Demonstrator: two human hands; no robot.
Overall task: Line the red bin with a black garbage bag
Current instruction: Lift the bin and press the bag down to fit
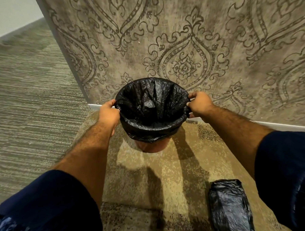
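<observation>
A black garbage bag (152, 104) hangs open inside the red bin (154, 147), its edge folded down over the rim all around. Only the bin's lower part shows below the plastic. My left hand (109, 114) grips the bag's edge at the left side of the rim. My right hand (199, 104) grips the edge at the right side. The bin stands upright on a mottled tan floor, close to a wall.
A patterned grey wall covering (179, 43) rises right behind the bin, with a white baseboard (281, 126) at its foot. A folded pack of black bags (230, 208) lies on the floor at lower right. Striped grey carpet (29, 104) spreads to the left.
</observation>
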